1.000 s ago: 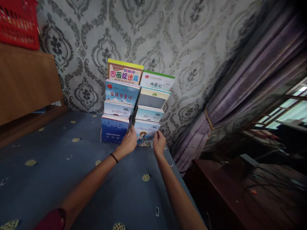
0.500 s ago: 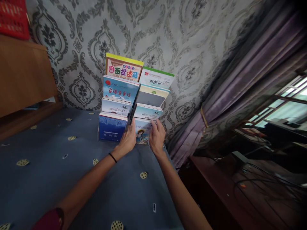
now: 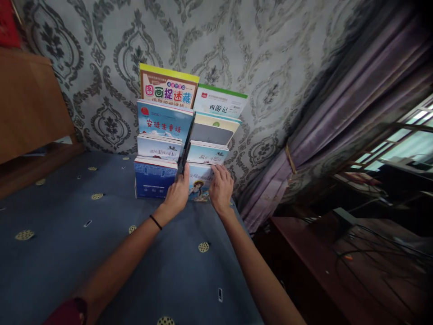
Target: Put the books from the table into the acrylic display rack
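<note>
Books stand upright in two columns, stepped front to back. At the front of the right column is a light-blue book (image 3: 199, 186) with a girl in a yellow hat on its cover. My left hand (image 3: 177, 192) grips its left edge, with the fingers partly hidden in the dark gap between the columns. On its right edge my right hand (image 3: 221, 187) is closed, fingertips bent over near the top corner. Left of my left hand stands a dark-blue book (image 3: 156, 179). Behind the held book rise a pale-blue book (image 3: 207, 154), a grey-fronted book (image 3: 211, 134) and a green-topped book (image 3: 221, 103).
Further back on the left are a white-and-blue book (image 3: 158, 148), a blue book (image 3: 165, 122) and a yellow-topped book (image 3: 169, 88). Patterned wallpaper (image 3: 264, 67) lies behind. A wooden cabinet (image 3: 30, 104), purple curtain (image 3: 304, 122) and dark-red desk (image 3: 297, 243) with cables flank the blue bed sheet (image 3: 111, 257).
The view has shifted slightly, and the books appear a little larger and further left. Both hands remain at the edges of the girl-cover book.
</note>
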The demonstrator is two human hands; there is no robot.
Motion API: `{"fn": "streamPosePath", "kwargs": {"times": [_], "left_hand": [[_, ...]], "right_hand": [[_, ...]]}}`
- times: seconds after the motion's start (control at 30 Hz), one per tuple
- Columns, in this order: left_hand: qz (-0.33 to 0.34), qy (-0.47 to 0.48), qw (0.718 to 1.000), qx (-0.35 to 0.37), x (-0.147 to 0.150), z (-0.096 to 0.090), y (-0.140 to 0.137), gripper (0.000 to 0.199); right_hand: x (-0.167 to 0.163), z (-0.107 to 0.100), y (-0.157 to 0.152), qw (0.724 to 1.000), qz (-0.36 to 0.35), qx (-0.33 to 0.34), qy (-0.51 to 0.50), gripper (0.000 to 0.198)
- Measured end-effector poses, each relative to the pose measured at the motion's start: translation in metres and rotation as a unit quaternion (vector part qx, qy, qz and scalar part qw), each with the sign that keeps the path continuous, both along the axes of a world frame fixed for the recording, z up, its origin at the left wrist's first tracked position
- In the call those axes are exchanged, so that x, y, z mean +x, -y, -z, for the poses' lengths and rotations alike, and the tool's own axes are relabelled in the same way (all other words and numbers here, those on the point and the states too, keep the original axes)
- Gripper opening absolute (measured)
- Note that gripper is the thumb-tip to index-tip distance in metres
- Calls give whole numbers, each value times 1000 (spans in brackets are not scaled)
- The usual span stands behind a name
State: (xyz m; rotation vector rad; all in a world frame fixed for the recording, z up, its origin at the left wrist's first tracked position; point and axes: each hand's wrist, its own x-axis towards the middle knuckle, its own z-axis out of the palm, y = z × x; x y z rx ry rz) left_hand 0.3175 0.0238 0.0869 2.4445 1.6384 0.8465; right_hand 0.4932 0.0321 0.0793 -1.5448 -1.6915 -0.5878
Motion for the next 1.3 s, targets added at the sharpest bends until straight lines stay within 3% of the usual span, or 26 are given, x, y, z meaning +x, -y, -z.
{"fn": "streamPosePath", "kwargs": {"times": [0.13, 0.37, 0.63, 0.8, 0.97, 1.13, 1.3], "left_hand": [[21, 50, 998, -20, -2, 5, 5, 87], [57, 102, 993, -13, -6, 37, 25, 72], [85, 129, 987, -39, -15, 52, 21, 68], [105, 197, 975, -5, -7, 48, 13, 78], [93, 260, 961, 1, 7, 33, 0, 84], [74, 292, 953, -20, 19, 23, -11, 86], [82, 310, 947, -26, 20, 24, -17, 83]], "right_hand": [[1, -2, 2, 1000, 2, -8, 14, 55], [4, -6, 8, 999, 1, -11, 37, 50], [11, 3, 9, 1000, -23, 0, 3, 54], [12, 17, 3, 985, -46, 12, -163, 58], [11, 34, -7, 932, -104, -26, -347, 55], [10, 46, -12, 906, -114, -58, -403, 39], [11, 57, -13, 903, -103, -80, -409, 27]]}}
